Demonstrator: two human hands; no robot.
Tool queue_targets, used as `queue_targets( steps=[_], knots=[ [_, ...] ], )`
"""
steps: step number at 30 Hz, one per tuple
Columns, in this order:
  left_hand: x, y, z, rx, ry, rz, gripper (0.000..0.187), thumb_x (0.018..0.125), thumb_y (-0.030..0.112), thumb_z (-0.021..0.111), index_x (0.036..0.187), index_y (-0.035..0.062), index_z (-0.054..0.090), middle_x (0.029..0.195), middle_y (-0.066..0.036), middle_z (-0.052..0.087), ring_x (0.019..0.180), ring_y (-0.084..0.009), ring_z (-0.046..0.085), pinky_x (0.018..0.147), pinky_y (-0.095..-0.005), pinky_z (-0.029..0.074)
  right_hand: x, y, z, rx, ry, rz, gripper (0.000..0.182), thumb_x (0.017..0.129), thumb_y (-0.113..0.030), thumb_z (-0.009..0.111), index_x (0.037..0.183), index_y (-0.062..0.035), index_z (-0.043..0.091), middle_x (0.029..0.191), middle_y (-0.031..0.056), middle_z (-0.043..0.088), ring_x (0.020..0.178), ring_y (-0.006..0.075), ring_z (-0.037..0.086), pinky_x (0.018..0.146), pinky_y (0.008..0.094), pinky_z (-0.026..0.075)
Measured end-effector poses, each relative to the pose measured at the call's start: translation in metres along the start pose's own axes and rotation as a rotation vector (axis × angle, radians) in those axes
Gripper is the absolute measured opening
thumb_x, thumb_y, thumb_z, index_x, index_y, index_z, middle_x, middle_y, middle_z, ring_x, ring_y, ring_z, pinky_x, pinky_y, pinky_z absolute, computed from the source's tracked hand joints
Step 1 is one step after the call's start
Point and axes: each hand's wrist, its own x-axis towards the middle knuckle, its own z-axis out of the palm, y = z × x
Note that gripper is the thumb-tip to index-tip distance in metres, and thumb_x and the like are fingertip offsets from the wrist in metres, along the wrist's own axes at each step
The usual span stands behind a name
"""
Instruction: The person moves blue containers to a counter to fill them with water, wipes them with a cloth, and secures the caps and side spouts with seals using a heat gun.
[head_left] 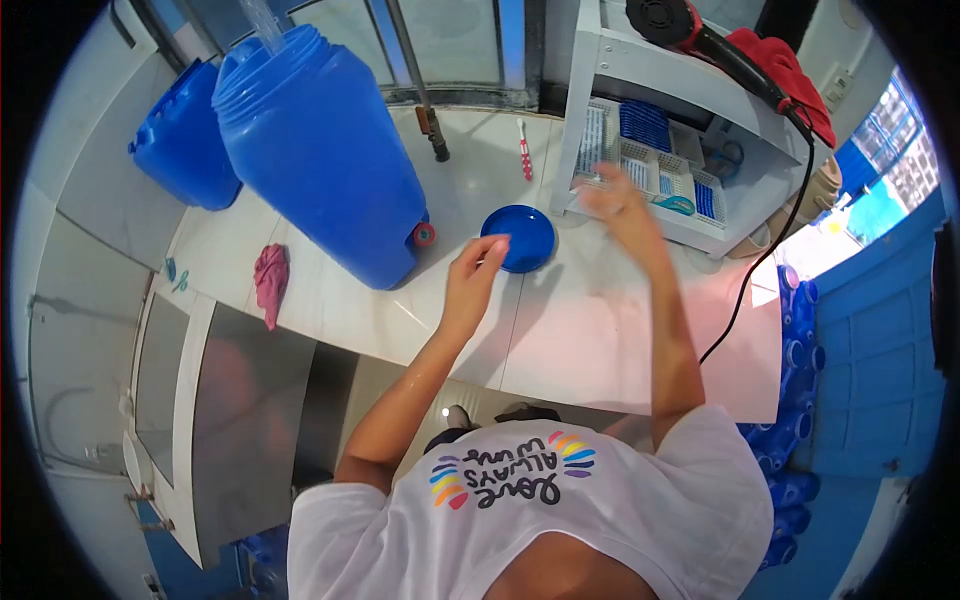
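Observation:
My left hand (474,285) is over the near left edge of a round blue lid (525,240) on the counter. Its fingers are curled in toward the thumb, and anything between them is hidden. Raised to the right of the lid, my right hand (625,215) is blurred by motion, its fingers loosely apart in front of the baskets. To the left, a large blue jerrycan (320,165) with a small red tap (424,235) stands with its mouth uncovered. A clear stream (262,22) runs down into that mouth. Beyond the lid lies a red-and-white handled brush (525,152).
A second blue container (188,140) stands far left, near a pink cloth (270,285). On the right, a white shelf (640,55) holds small baskets (650,170), with a heat gun (705,45) and red cloth (795,85) on top. Its black cord (775,240) hangs over the counter (600,345).

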Motion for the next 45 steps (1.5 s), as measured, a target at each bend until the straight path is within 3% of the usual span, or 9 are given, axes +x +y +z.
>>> queue_targets(
  steps=[7, 9, 12, 15, 29, 34, 37, 40, 45],
  knots=[
    [-0.009, -0.024, -0.009, -0.452, 0.146, -0.267, 0.01, 0.084, 0.013, 0.06, 0.085, 0.0037, 0.056, 0.083, -0.004, 0.06, 0.073, -0.0084, 0.056, 0.069, -0.0233, 0.045, -0.047, -0.051, 0.094, 0.371, -0.345, -0.002, 0.022, 0.084, -0.012, 0.059, 0.102, -0.0009, 0.063, 0.127, 0.0107, 0.043, 0.097, 0.019, 0.053, 0.083, 0.0292, 0.044],
    [-0.016, -0.026, -0.018, -0.416, 0.196, -0.261, 0.011, 0.084, 0.012, 0.06, 0.088, 0.002, 0.058, 0.079, -0.003, 0.06, 0.07, -0.0072, 0.055, 0.067, -0.0221, 0.044, -0.044, -0.046, 0.112, 0.89, -0.084, 0.44, 0.018, 0.083, -0.011, 0.059, 0.093, 0.0034, 0.064, 0.104, 0.0096, 0.057, 0.079, 0.0126, 0.055, 0.071, 0.0253, 0.045],
    [-0.025, -0.033, -0.029, -0.297, 0.228, -0.227, 0.011, 0.084, 0.012, 0.06, 0.086, 0.0005, 0.06, 0.079, -0.002, 0.06, 0.069, -0.0062, 0.054, 0.065, -0.0218, 0.044, -0.035, -0.041, 0.125, 0.769, -0.423, 0.54, 0.019, 0.083, -0.013, 0.061, 0.092, 0.0038, 0.063, 0.083, 0.0025, 0.06, 0.072, 0.0084, 0.053, 0.065, 0.0228, 0.044],
    [-0.029, -0.04, -0.04, -0.15, 0.359, -0.194, 0.013, 0.084, 0.012, 0.06, 0.082, -0.0002, 0.062, 0.078, -0.001, 0.06, 0.067, -0.0062, 0.053, 0.062, -0.0218, 0.044, -0.031, -0.045, 0.144, 0.588, -0.351, 0.344, 0.016, 0.081, -0.012, 0.062, 0.084, 0.0034, 0.064, 0.065, 0.0007, 0.058, 0.06, 0.0066, 0.05, 0.053, 0.0225, 0.038],
    [-0.048, -0.042, -0.076, -0.385, 0.192, -0.287, 0.014, 0.078, 0.013, 0.065, 0.068, 0.0045, 0.059, 0.068, 0.002, 0.056, 0.064, -0.0055, 0.047, 0.063, -0.0193, 0.035, -0.025, -0.016, 0.186, 0.572, -0.563, 0.289, 0.016, 0.077, -0.007, 0.058, 0.088, 0.0029, 0.065, 0.073, 0.0037, 0.062, 0.064, 0.008, 0.054, 0.059, 0.0221, 0.043],
    [-0.037, -0.043, -0.062, -0.103, 0.399, -0.199, 0.016, 0.08, 0.014, 0.064, 0.072, 0.0006, 0.061, 0.067, 0.002, 0.056, 0.063, -0.0035, 0.046, 0.056, -0.02, 0.035, -0.009, -0.011, 0.191, 0.604, -0.689, 0.383, 0.02, 0.078, -0.008, 0.058, 0.093, 0.0031, 0.065, 0.077, 0.0034, 0.063, 0.065, 0.009, 0.054, 0.06, 0.023, 0.044],
    [-0.029, -0.061, -0.051, 0.146, 0.475, -0.041, 0.016, 0.081, 0.013, 0.061, 0.08, -0.0032, 0.061, 0.075, -0.008, 0.061, 0.063, -0.0094, 0.055, 0.054, -0.0253, 0.042, 0.016, -0.006, 0.161, 0.519, -0.536, 0.291, 0.034, 0.08, -0.019, 0.063, 0.105, 0.003, 0.061, 0.085, 0.0043, 0.063, 0.074, 0.0108, 0.057, 0.067, 0.023, 0.045],
    [-0.024, -0.06, -0.043, 0.769, 0.528, 0.12, 0.015, 0.081, 0.008, 0.056, 0.09, -0.0033, 0.06, 0.114, -0.022, 0.052, 0.073, -0.035, 0.062, 0.065, -0.0384, 0.05, 0.047, -0.04, 0.086, 0.32, -0.323, 0.175, 0.032, 0.081, -0.02, 0.062, 0.106, -0.0002, 0.061, 0.086, 0.0045, 0.064, 0.077, 0.0096, 0.056, 0.072, 0.0237, 0.045],
    [-0.006, -0.056, -0.036, 0.939, 0.503, -0.018, 0.019, 0.082, 0.009, 0.054, 0.097, -0.0011, 0.058, 0.115, -0.019, 0.05, 0.078, -0.036, 0.061, 0.066, -0.0419, 0.05, 0.083, -0.102, -0.042, 0.025, 0.215, -0.177, 0.024, 0.083, -0.018, 0.06, 0.104, -0.0064, 0.064, 0.088, 0.0051, 0.064, 0.08, 0.0108, 0.057, 0.075, 0.0235, 0.043]
  ],
)
